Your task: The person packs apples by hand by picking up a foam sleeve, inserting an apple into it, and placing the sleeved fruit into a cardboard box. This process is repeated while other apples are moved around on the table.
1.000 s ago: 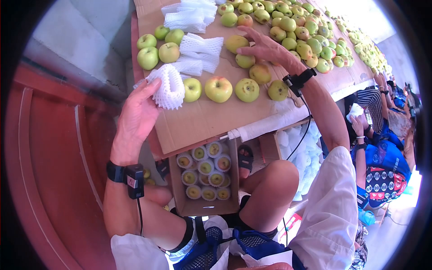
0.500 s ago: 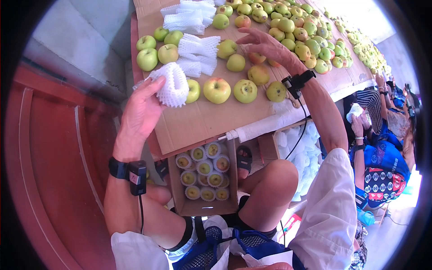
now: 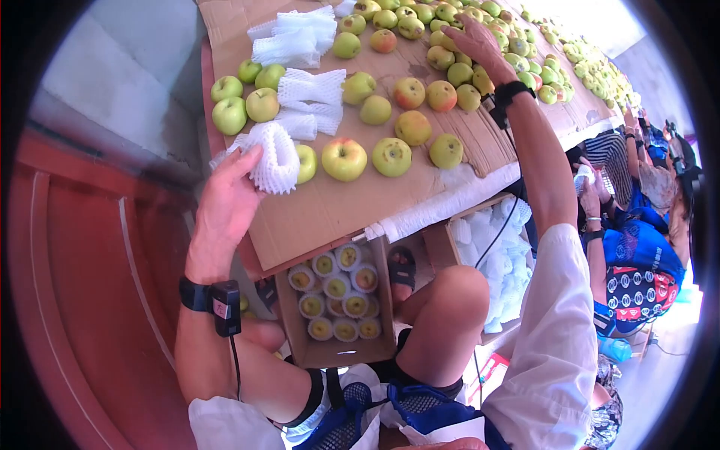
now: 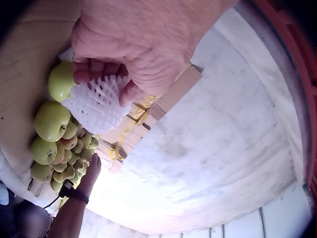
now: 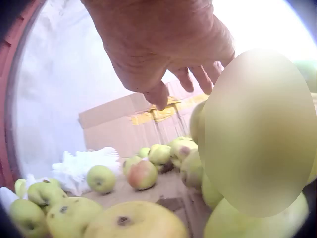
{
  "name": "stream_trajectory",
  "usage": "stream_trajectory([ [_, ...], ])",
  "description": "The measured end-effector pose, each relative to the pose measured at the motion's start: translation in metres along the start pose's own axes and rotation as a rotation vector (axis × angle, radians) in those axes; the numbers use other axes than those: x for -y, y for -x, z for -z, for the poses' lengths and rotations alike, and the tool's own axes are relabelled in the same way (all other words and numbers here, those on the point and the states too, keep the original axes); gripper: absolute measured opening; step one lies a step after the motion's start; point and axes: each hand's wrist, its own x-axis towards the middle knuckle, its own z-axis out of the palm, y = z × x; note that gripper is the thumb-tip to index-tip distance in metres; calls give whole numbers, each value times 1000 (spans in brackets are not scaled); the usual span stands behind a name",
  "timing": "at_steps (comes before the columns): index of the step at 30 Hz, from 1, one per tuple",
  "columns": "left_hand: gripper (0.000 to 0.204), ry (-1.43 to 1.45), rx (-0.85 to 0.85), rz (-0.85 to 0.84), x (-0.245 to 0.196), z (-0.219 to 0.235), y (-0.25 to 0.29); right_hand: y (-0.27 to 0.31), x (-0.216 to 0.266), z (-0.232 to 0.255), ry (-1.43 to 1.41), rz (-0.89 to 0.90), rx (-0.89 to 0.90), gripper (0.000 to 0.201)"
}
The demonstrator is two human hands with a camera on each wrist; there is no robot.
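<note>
My left hand point(image 3: 229, 191) pinches a white foam net sleeve point(image 3: 275, 159) between thumb and fingers at the table's left edge. In the left wrist view the thumb lies against the netting of the sleeve point(image 4: 99, 106), with the fingers behind it. My right hand point(image 3: 484, 49) reaches over the apple pile point(image 3: 517, 41), fingers extended and nothing gripped. Seen from the right wrist, its fingers point(image 5: 183, 79) hang loosely above the fruit. Closest to the sleeve is a green apple point(image 3: 306, 163), with a blushed yellow apple point(image 3: 344, 159) beside it.
More foam sleeves point(image 3: 311, 97) lie flat on the cardboard-covered table point(image 3: 315, 214), next to several green apples point(image 3: 229, 116). Below the edge stands a carton point(image 3: 345, 352) of sleeved apples. A box of white foam point(image 3: 491, 255) is to its right, with other people beyond.
My right hand has moved away from the near loose apples, farther over the pile, leaving two reddish apples in plain sight. The left hand still holds the foam sleeve.
</note>
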Motion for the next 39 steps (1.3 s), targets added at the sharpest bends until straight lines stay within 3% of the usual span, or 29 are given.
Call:
stream_trajectory([
  [1, 41, -4, 8, 2, 0, -1, 0, -4, -3, 0, 10, -36, 84, 74],
  [7, 41, -17, -18, -14, 1, -3, 0, -17, -6, -20, 74, -75, 171, 77],
  [10, 41, -16, -34, -14, 0, -5, -1, 7, 29, 17, -120, -112, 314, 74],
  [13, 41, -10, -42, -13, 2, -6, -6, -1, 32, 14, -37, -138, 328, 71],
  [16, 41, -3, -30, -15, 3, -5, -8, -3, 26, 11, -127, -65, 356, 68],
  [19, 42, 7, -9, -11, 3, -6, -10, -40, -48, -22, -159, 315, 345, 61],
  [22, 41, 25, 1, -1, 4, -6, -10, -6, 15, 15, -291, -152, 488, 54],
  [25, 41, 50, 2, 19, 5, -6, -8, 4, 25, 23, -224, 29, 520, 53],
  [29, 41, 50, 27, 24, 4, -10, -6, 26, 40, 30, -347, 99, 513, 52],
  [30, 41, 50, 34, 23, 4, -10, -6, 30, 43, 34, -296, 182, 538, 55],
  [33, 41, 44, 50, 9, 5, -12, -5, 39, 55, 17, -257, 106, 457, 70],
  [37, 41, 35, 35, 4, 4, -14, -2, 65, 63, -12, -97, 283, 315, 64],
  [39, 41, 37, 26, 0, 4, -15, -1, 87, 76, -5, -90, 234, 297, 65],
])
